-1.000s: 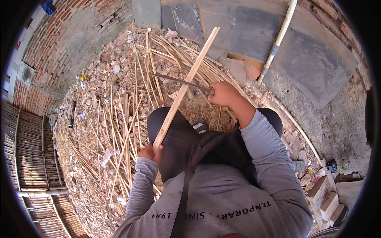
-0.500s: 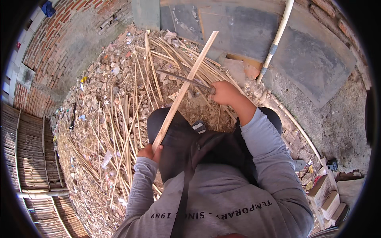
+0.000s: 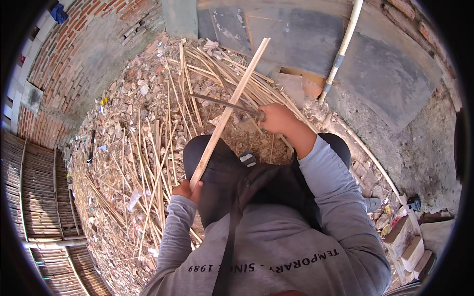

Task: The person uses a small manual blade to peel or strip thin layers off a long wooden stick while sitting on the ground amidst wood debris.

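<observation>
Diagonally, the wooden strip (image 3: 216, 133) extends from the left fingers (image 3: 182, 189).

Left of the long wooden strip (image 3: 224, 120), the air is open above loose sticks (image 3: 158, 148). A dark blade (image 3: 207, 99) bars the way across its middle, a knee (image 3: 224, 172) crowds its near end, and grey wall panels (image 3: 301, 39) stand beyond its far end.

A rubble-strewn floor (image 3: 109, 123) meets a worn brick wall (image 3: 69, 59) at its far left corner, a sunlit bamboo screen (image 3: 40, 187) along its left edge and a stained grey wall (image 3: 414, 163) along its right.
</observation>
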The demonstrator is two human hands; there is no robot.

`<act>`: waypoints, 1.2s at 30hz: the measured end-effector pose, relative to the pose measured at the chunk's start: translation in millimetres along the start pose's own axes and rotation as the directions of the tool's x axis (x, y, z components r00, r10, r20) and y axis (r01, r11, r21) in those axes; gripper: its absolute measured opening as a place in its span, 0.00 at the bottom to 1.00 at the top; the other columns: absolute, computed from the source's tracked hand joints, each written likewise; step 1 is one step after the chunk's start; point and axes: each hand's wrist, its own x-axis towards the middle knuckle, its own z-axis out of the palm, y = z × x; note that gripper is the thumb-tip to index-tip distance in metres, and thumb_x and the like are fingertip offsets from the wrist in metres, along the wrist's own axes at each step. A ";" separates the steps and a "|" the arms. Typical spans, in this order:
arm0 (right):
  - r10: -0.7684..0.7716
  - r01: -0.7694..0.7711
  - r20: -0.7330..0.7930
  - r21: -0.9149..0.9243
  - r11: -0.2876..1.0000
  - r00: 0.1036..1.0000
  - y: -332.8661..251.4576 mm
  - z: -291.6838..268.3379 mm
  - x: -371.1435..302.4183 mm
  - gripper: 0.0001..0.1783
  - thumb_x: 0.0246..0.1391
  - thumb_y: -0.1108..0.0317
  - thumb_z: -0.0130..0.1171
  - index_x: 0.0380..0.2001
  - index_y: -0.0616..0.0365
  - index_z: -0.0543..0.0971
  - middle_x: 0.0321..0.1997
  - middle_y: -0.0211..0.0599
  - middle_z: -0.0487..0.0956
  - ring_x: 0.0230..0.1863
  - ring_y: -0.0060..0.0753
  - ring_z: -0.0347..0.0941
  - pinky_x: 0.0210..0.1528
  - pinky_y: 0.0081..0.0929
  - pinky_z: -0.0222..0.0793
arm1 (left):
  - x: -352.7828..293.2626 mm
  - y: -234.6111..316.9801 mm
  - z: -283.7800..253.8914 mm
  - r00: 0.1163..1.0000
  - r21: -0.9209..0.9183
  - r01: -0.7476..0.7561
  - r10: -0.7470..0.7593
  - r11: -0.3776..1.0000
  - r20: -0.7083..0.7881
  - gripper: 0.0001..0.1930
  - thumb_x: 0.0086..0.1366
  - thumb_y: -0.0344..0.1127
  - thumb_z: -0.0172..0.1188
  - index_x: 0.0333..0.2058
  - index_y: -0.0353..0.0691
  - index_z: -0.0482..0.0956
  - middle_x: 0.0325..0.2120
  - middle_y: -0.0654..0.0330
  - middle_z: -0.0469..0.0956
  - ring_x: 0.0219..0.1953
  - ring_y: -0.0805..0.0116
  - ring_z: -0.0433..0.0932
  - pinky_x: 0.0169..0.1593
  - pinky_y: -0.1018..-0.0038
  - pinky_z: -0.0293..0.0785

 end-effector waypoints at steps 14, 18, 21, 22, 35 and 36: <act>0.081 -0.081 -0.085 0.006 0.997 0.993 17.6 -33.9 -5.7 0.21 0.45 0.59 0.65 0.43 0.55 0.80 0.36 0.51 0.80 0.41 0.53 0.76 0.44 0.43 0.71 | -13.0 -64.5 -44.1 0.941 -0.064 0.250 -0.257 0.966 -0.221 0.25 0.56 0.56 0.64 0.27 0.35 0.76 0.17 0.49 0.76 0.22 0.50 0.77 0.30 0.60 0.72; 0.037 -0.036 -0.046 0.020 0.999 0.998 12.5 -28.1 -5.9 0.21 0.45 0.58 0.66 0.43 0.56 0.79 0.36 0.50 0.80 0.41 0.53 0.76 0.44 0.42 0.71 | -13.9 -153.5 -56.3 0.795 0.287 0.277 -0.051 0.917 -0.604 0.25 0.54 0.53 0.67 0.40 0.38 0.76 0.31 0.47 0.77 0.35 0.47 0.77 0.38 0.57 0.75; -0.074 0.072 -0.108 -0.026 0.997 0.991 8.6 -21.3 -4.1 0.18 0.45 0.58 0.65 0.38 0.57 0.80 0.28 0.51 0.79 0.33 0.54 0.76 0.37 0.42 0.70 | -9.7 -168.9 -61.6 0.838 0.080 0.261 -0.185 0.962 -0.514 0.23 0.54 0.49 0.68 0.42 0.39 0.75 0.33 0.48 0.77 0.35 0.51 0.78 0.36 0.60 0.76; -0.023 0.022 -0.077 -0.015 1.000 0.997 5.9 -23.0 -4.1 0.18 0.45 0.58 0.65 0.39 0.56 0.80 0.30 0.51 0.79 0.36 0.54 0.76 0.39 0.42 0.70 | -6.3 -168.1 -62.9 0.857 -0.019 0.250 -0.231 0.968 -0.460 0.23 0.54 0.48 0.68 0.42 0.38 0.75 0.33 0.49 0.77 0.35 0.52 0.78 0.35 0.61 0.76; 0.178 -0.141 -0.426 0.118 0.983 0.887 29.1 -92.8 -40.4 0.17 0.47 0.58 0.67 0.36 0.59 0.79 0.27 0.44 0.80 0.30 0.44 0.77 0.36 0.35 0.71 | 19.4 -52.8 -3.2 0.980 -0.615 -0.112 -0.015 0.780 -0.198 0.10 0.60 0.35 0.65 0.29 0.35 0.77 0.19 0.63 0.77 0.21 0.78 0.72 0.25 0.79 0.69; 0.197 -0.143 -0.448 0.154 0.978 0.872 35.9 -96.6 -48.9 0.17 0.47 0.58 0.67 0.35 0.59 0.79 0.27 0.43 0.79 0.29 0.41 0.76 0.35 0.34 0.70 | 24.7 -40.8 -9.0 0.969 -0.603 -0.157 0.005 0.782 -0.246 0.10 0.60 0.35 0.65 0.29 0.35 0.77 0.19 0.63 0.77 0.21 0.78 0.72 0.25 0.79 0.70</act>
